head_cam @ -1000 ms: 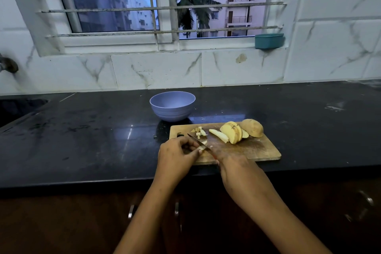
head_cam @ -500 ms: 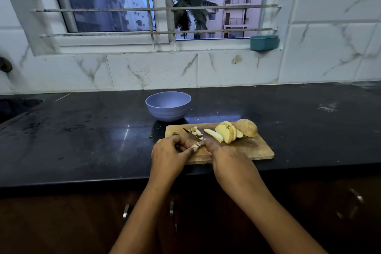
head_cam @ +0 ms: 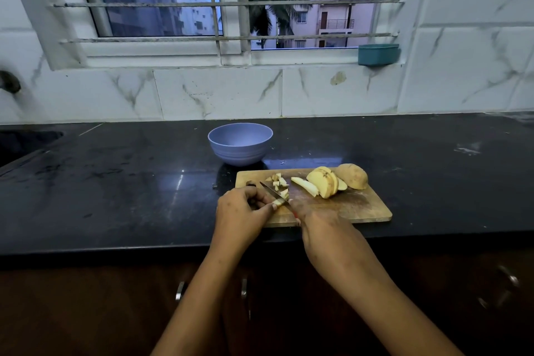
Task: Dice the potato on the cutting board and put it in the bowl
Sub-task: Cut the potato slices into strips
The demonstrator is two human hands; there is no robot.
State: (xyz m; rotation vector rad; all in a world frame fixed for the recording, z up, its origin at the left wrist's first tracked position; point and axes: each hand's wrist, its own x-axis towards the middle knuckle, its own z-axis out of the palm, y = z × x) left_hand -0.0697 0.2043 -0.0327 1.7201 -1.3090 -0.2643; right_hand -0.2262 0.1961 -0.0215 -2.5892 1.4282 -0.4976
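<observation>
On the dark counter [head_cam: 115, 196] the cutting board [head_cam: 361, 208] lies before me, the bowl [head_cam: 239, 147] just behind its left corner, nearer my left hand [head_cam: 242, 211]. That hand pinches a potato strip [head_cam: 278, 202]; my right hand [head_cam: 320, 220] grips the knife [head_cam: 273, 191], its blade lying across the strip.

Cutting board [head_cam: 361, 208] at countertop [head_cam: 115, 182] front edge, near middle. Bowl [head_cam: 239, 147] behind board's far-left corner, just apart. Along board's far edge, left to right: diced pieces [head_cam: 279, 182], single slice [head_cam: 303, 186], leaning slices [head_cam: 323, 185], potato half [head_cam: 354, 176]. Knife [head_cam: 274, 191] across board's left end. Left hand [head_cam: 242, 211] left of blade, on potato piece [head_cam: 278, 202]. Right hand [head_cam: 320, 222] at board's near edge, on knife. Container [head_cam: 378, 54] on windowsill [head_cam: 303, 56] behind, right.
</observation>
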